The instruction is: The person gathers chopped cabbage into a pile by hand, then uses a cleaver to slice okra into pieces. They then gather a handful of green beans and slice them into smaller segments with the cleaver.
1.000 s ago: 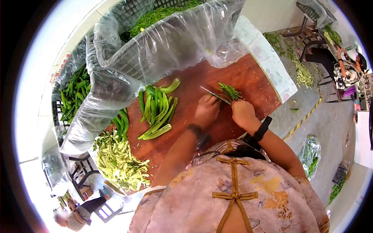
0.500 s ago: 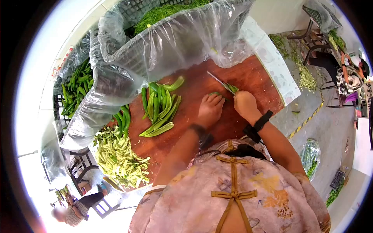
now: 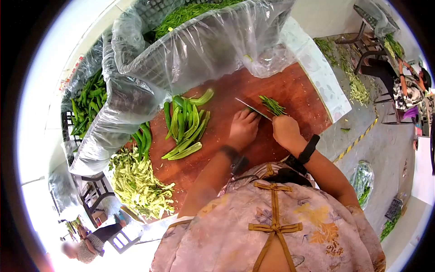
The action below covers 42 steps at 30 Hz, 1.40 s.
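A smooth grey floor (image 3: 371, 154) spreads at three o'clock, crossed by yellow-and-black tape (image 3: 358, 138), with one person (image 3: 408, 93) toward its edge and another person (image 3: 90, 245) between seven and eight, blurred by glare. Centrally lies a reddish-brown, crumb-flecked board (image 3: 299, 90), over a pale patterned cover (image 3: 312, 68) at two. Crinkled, glossy clear plastic (image 3: 195, 54) drapes the crates from ten to twelve, hiding much of their latticed walls; whole green peppers (image 3: 90, 104) fill one, fine green shreds (image 3: 190, 18) another. At eight sits a tangled, pale yellow-green heap (image 3: 140, 183); at nine, long split peppers (image 3: 186, 127), curved and hollow, overlap on the board. The right hand (image 3: 287, 131) clenches a thin straight knife (image 3: 254, 109), its handle concealed by the fist. The left hand (image 3: 244, 129) curls its fingertips onto a green piece (image 3: 248, 109), mostly covered, beside the blade. Slender green strips (image 3: 273, 105) lie just beyond the knife, at two.
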Tool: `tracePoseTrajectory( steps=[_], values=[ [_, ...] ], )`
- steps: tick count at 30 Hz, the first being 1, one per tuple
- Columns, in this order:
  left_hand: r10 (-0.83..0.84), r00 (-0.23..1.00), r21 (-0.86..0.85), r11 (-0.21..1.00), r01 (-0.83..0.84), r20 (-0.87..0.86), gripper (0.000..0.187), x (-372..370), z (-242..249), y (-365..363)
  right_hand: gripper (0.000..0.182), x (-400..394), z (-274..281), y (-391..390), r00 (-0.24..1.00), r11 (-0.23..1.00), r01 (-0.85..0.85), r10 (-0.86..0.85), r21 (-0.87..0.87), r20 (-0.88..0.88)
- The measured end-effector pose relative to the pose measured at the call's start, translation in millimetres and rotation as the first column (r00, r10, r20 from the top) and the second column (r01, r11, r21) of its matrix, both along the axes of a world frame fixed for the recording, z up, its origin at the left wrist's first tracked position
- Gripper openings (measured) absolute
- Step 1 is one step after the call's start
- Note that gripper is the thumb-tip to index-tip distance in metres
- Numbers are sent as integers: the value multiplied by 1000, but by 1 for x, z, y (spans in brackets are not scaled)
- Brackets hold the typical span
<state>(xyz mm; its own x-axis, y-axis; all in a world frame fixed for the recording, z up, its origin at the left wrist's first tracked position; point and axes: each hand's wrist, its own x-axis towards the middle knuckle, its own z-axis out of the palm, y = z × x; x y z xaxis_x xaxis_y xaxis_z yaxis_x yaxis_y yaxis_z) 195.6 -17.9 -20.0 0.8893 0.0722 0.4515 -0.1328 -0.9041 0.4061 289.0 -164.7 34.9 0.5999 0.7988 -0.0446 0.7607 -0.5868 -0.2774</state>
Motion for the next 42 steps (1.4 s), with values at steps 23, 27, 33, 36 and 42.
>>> tracePoseTrajectory(
  steps=[23,27,33,36,42],
  values=[
    [28,999,-43,999,-26,24,26,0,-4,-2,13,0,-3,-4,998,999,40,-39,2,-45],
    [18,1000,-47,999,-17,23,26,0,-2,-1,11,0,-2,1,1000,1000,8,-8,16,-23],
    [-7,1000,-58,998,6,-17,28,0,-2,0,10,8,-13,31,999,997,-16,18,69,-27],
    [6,994,-16,1000,-4,106,24,4,-2,0,13,13,-22,31,997,994,68,-63,91,-53],
    [51,993,-27,998,-48,102,29,-11,1,1,16,21,-22,-4,989,984,148,-148,98,-11]
  ],
)
